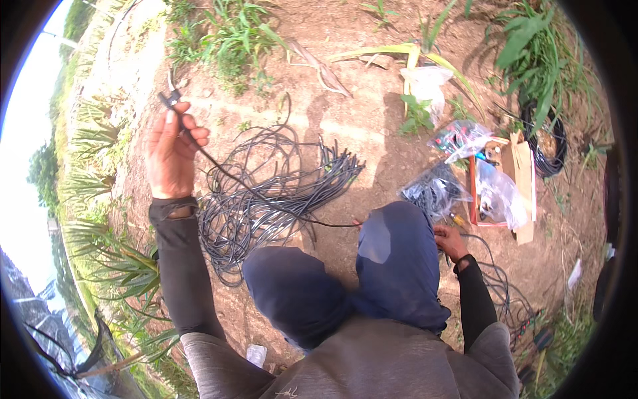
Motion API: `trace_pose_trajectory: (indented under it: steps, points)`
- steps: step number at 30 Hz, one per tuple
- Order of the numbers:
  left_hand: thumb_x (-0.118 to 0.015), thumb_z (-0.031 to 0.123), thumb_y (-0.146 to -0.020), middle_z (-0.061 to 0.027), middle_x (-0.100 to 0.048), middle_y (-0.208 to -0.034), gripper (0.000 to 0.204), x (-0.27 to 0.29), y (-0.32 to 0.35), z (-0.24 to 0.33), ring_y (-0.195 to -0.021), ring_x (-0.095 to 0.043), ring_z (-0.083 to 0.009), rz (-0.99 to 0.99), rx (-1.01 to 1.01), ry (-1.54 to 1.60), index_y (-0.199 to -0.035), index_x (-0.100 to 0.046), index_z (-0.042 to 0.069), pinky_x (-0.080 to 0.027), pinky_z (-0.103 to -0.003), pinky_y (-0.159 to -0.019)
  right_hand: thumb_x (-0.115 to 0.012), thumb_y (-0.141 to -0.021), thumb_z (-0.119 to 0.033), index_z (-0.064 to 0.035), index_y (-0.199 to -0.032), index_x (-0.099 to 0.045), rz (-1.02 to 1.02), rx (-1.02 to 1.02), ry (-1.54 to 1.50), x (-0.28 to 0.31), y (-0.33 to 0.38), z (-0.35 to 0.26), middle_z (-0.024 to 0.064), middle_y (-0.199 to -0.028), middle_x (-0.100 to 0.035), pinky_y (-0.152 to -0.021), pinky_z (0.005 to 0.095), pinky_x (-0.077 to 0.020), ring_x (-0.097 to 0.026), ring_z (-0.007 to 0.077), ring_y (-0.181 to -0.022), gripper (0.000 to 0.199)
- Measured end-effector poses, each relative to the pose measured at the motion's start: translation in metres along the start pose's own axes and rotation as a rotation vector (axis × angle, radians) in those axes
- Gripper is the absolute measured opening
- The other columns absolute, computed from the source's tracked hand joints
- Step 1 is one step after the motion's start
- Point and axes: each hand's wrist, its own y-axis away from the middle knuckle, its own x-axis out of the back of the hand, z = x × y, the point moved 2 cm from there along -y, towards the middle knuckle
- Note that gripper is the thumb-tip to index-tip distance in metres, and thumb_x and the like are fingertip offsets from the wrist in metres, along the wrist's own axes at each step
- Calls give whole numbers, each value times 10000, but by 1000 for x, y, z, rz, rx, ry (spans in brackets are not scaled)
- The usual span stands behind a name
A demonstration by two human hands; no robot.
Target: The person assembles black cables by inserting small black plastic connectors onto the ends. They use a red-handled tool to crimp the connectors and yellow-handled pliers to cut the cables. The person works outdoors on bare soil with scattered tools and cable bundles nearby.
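Observation:
My left hand [174, 149] is raised at the left, its fingers closed round the end of a thin black tube [229, 174]. A small dark fitting [170, 98] pokes out above the thumb. The tube slants down to the right and disappears behind my right knee, where a fingertip shows beside it. My right hand [452, 242] reaches round the outer side of that knee. Its fingers are mostly hidden by the leg, so what they hold cannot be seen. On the soil between the hands lies a tangled heap of cut black tubes [272, 206].
Right of my knees, a bag of black parts [435, 193] lies beside an open cardboard box [525, 176] holding plastic bags. A yellow-handled tool [457, 219] is near it. Beyond are a black tube coil [555, 143], loose cables [508, 292] and spiky plants [100, 143] at the left.

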Motion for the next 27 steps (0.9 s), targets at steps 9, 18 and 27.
trace_pose_trajectory:
  steps: [9,18,27]
  points:
    - [-555,190,-1000,-82,-657,-865,301,-43,18,-41,-756,-698,-205,-47,8,-52,-1216,-590,-18,-562,-294,-689,-610,-836,-46,32,-1104,-677,45,24,161,4,-16,-4,78,-939,-698,-721,295,-515,-639,165,-794,287]
    - [-555,130,-995,-80,-663,-852,268,-89,27,-80,-754,-688,-179,-75,-4,-140,-1210,-591,-26,-552,-276,-704,-617,-909,-81,11,-1143,-642,143,130,-21,-5,-3,-73,48,-1005,-681,-827,262,-499,-627,115,-895,253]
    - [-586,157,-985,-73,-663,-841,205,-85,60,-135,-666,-649,-148,-73,113,-196,-1123,-602,6,-512,-251,-627,-603,-898,-125,-44,-1161,-653,231,408,312,38,-49,-133,130,-1114,-647,-849,340,-509,-639,249,-977,280]
